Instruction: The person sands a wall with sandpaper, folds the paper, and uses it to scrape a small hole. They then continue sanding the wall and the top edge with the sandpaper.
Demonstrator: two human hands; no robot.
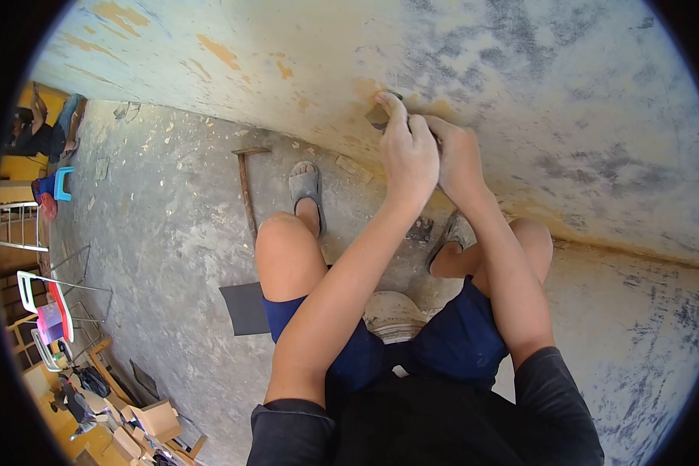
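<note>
My left hand (410,155) is closed on a dark piece of sandpaper (377,116), its fingers pressed at the patchy, pale wall (326,70). Part of the sheet sticks out beside the fingertips. Close against it on the right, my right hand (460,155) is curled with its knuckles toward the wall. The right fingertips are hidden behind the left hand, so what they grip cannot be seen. Yellowish bare patches show on the wall around both hands. On the floor beside my knee lies a flat dark sheet (245,309) that looks like sandpaper.
A long-handled hammer-like tool (247,186) lies on the concrete floor (155,217). Below me is a round, pale bucket-like thing (394,314). A blue stool (64,184), chairs (58,311) and cardboard boxes (159,422) stand at left. Another person (43,128) is at far left.
</note>
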